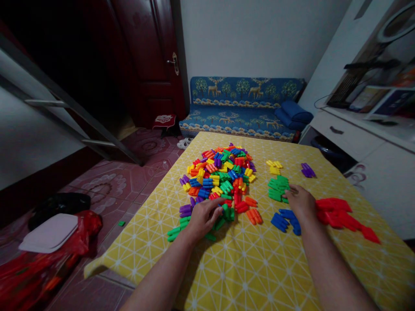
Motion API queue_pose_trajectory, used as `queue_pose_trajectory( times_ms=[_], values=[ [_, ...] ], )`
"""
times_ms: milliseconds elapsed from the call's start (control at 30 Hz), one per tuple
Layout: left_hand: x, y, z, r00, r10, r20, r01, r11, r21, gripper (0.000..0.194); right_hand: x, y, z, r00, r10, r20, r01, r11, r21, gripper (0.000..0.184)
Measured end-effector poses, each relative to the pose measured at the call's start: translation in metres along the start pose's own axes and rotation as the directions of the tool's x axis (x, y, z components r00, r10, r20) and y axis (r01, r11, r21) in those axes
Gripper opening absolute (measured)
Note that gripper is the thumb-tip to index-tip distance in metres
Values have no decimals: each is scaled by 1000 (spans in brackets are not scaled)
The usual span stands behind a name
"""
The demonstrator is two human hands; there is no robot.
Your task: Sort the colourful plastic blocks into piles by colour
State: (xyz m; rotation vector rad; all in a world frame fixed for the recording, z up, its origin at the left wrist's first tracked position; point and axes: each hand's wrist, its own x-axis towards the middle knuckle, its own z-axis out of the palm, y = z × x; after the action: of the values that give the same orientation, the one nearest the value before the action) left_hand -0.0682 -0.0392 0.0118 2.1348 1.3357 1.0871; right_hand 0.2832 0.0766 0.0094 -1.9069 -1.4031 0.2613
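Note:
My left hand is at the near edge of a mixed heap of plastic building blocks, shaped like joined bullets. Its fingers curl down beside green blocks; whatever lies under them is hidden. On the right, my right hand pinches a green block at the edge of a small green group. Blue blocks lie just below that group, and red blocks spread out to the right of the right hand. Two orange blocks rest between the hands.
Yellow blocks and a purple group sit farther back on the yellow patterned tablecloth. Behind the table stands a blue sofa. A white cabinet is at right. One green block lies on the floor near a red bag.

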Motion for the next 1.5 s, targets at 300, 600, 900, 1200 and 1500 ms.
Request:
queue_pose_trajectory(
  times_ms=[300,600,900,1200,1500],
  values=[
    [-4,7,-29,970,-176,-166,134,962,-239,34,-117,-75,24,822,-567,-51,564,801,199,27],
    [-58,-23,-98,963,-261,-69,270,936,227,75,-203,-122,32,466,-781,416,817,560,137,86],
    [-72,-19,-61,983,-184,-12,175,909,379,65,-179,-137,60,582,-728,361,783,622,-8,59],
    [-47,-27,-47,982,-143,-125,182,900,397,39,-182,-132,62,610,-725,321,762,648,16,56],
    [35,-22,-29,793,-569,-218,391,749,-535,23,-178,-125,65,675,-694,250,702,709,73,53]
  ],
)
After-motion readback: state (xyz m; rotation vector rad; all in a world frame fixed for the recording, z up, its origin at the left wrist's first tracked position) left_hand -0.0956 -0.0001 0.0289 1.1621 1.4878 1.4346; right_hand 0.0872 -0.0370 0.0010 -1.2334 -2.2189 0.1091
